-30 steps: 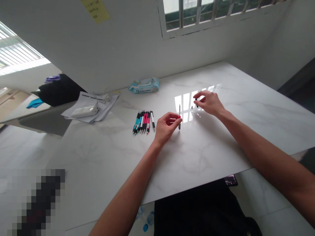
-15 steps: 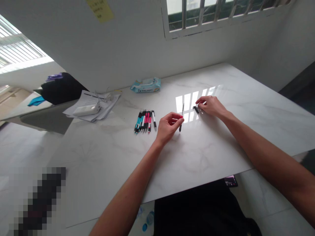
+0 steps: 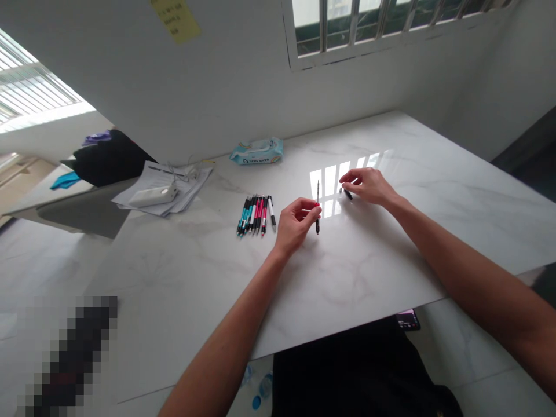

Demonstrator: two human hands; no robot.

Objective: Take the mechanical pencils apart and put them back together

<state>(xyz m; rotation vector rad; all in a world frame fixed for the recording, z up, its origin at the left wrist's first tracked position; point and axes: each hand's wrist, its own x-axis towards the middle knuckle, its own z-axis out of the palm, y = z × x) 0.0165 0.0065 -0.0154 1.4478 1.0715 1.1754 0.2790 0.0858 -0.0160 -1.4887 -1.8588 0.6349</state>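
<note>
Half a second ago, my right hand (image 3: 369,184) was a little way off from the short black piece (image 3: 348,195), and now it has slid over to the left, so my thumb and first finger hang by its far end. The pen part (image 3: 318,226) in my left hand (image 3: 295,225) was leaning then, and now it stands up almost straight. My left fingers (image 3: 311,216) are shut on it, pinching it around its red bit, with the thin stick poking up above them and the black end poking down below. My right fingers (image 3: 353,188) have only a small gap between the tips, and I can't tell if they touch or pinch anything. The black piece lies slanted on the counter (image 3: 347,272), just beneath my right hand. My left arm reaches up and to the right, with the hand curled beside the row of pens (image 3: 254,215). My right arm comes in from the lower right, with the wrist bent a bit and the fingers pointing left.
</note>
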